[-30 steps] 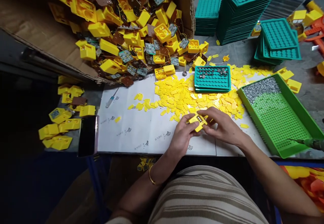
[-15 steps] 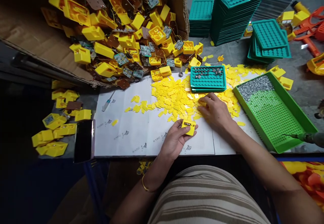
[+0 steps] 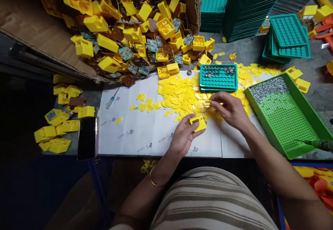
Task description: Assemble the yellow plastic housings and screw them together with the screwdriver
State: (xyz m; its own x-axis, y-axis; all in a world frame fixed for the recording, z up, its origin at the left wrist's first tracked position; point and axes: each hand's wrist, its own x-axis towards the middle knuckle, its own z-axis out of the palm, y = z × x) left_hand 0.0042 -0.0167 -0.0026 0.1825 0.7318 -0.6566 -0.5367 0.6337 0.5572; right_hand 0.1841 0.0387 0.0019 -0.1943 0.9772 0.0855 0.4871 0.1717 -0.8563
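My left hand (image 3: 181, 135) is closed around a small yellow plastic housing (image 3: 201, 123). Its open slot faces up and shows metallic parts inside. Up and to the right, my right hand (image 3: 230, 111) pinches a small flat yellow plastic piece (image 3: 208, 101) between thumb and finger, just over the table. Under and beside it spreads a heap of similar flat yellow pieces (image 3: 177, 93). Behind the right hand sits a teal tray (image 3: 219, 83) with rows of round pockets, some filled with silvery button cells.
A cardboard box (image 3: 49, 55) spills yellow housings with wires and circuit boards. On the right, a green basket (image 3: 299, 126) holds small metal screws and a screwdriver tip. Stacked teal trays (image 3: 253, 11) stand behind. A phone (image 3: 87, 138) and a small screwdriver (image 3: 111, 99) lie left.
My right hand has lifted from the heap with a flat yellow piece pinched in its fingers. My left hand still holds the housing. The whole view has shifted slightly.
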